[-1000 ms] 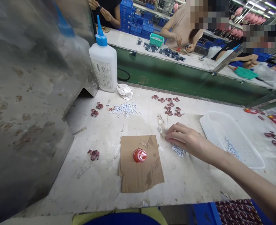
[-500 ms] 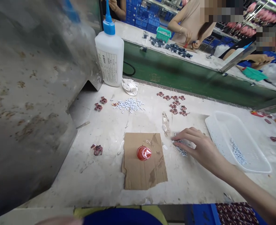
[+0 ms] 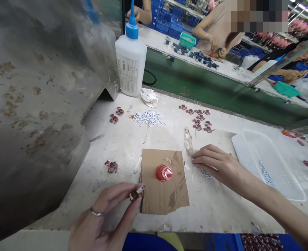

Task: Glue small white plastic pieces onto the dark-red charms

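Observation:
My left hand (image 3: pixel 107 212), with a ring on one finger, pinches a small brown figure (image 3: pixel 136 194) at the left edge of the cardboard (image 3: pixel 161 202). A red round cap (image 3: pixel 164 173) sits on that cardboard. To its right, my right hand (image 3: pixel 219 164) has its fingers pressed together above a small pile of blue-white pieces (image 3: pixel 205 173); whatever its fingertips hold is too small to name. Another brown figure (image 3: pixel 112 166) lies left of the cardboard, and a larger heap of blue-white pieces (image 3: pixel 150 118) lies behind it.
A glue bottle (image 3: pixel 131 66) stands at the back beside a metal housing (image 3: pixel 39 104). Brown figures (image 3: pixel 198 118) lie behind my right hand. A white basket (image 3: pixel 271 167) is on the right. People work across the green divider (image 3: pixel 190 76).
My left hand has come up from the bottom edge, holding the small brown figure. My right hand's fingers have drawn together over the small pile. The view has shifted slightly.

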Motion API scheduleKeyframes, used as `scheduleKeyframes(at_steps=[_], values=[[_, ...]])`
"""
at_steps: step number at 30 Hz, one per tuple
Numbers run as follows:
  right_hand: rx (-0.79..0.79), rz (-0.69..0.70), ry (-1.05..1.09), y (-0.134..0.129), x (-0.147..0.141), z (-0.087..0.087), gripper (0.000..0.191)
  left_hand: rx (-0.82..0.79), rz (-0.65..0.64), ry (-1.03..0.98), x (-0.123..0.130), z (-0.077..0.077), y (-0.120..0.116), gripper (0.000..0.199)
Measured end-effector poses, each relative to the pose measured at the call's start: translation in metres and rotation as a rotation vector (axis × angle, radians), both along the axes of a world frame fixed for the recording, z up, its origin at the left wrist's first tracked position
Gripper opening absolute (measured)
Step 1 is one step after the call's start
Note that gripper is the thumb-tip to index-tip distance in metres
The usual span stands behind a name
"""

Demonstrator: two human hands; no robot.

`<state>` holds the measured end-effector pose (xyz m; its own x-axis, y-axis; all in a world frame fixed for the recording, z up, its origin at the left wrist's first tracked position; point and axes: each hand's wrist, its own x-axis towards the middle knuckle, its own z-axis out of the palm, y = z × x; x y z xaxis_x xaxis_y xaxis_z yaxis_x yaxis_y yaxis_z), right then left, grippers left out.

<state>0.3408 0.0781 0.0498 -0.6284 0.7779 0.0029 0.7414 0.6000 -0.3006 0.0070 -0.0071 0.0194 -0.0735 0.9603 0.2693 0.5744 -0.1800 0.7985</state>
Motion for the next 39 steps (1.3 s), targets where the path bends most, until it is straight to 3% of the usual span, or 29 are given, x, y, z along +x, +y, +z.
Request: scheduleKeyframes(at_steps=[5,9,13,18,25,30,34,39], values=[[0.066,-0.37,0.071,-0.01,-0.005,-0.011,0.016,-0.003,-0.069,0.06,-0.002,0.003,0.01,0.013],[-0.069,-0.472,0.116,-0.009,-0.011,-0.017,0.02,0.002,-0.06,0.031,0.001,0.001,0.008,0.012],[-0.049,-0.447,0.104,-0.008,-0.018,-0.014,0.018,0.026,-0.039,-0.017,0.004,0.0,0.006,0.014],[-0.059,-0.408,0.236,-0.02,-0.043,-0.001,0.008,0.075,-0.246,-0.014,0.001,0.001,0.009,0.014],[-0.135,-0.338,0.456,-0.031,-0.081,0.01,0.013,0.092,-0.115,0.047,0.006,-0.003,0.009,0.027],[-0.015,-0.215,0.449,-0.031,-0.087,0.01,0.019,0.167,-0.07,0.065,0.009,-0.003,0.008,0.029],[0.066,-0.173,0.41,-0.033,-0.086,0.008,0.02,0.196,-0.091,0.07,0.006,-0.001,0.008,0.025],[0.075,-0.143,0.393,-0.036,-0.086,0.005,0.023,0.207,-0.205,0.051,0.0,-0.001,0.01,0.037]])
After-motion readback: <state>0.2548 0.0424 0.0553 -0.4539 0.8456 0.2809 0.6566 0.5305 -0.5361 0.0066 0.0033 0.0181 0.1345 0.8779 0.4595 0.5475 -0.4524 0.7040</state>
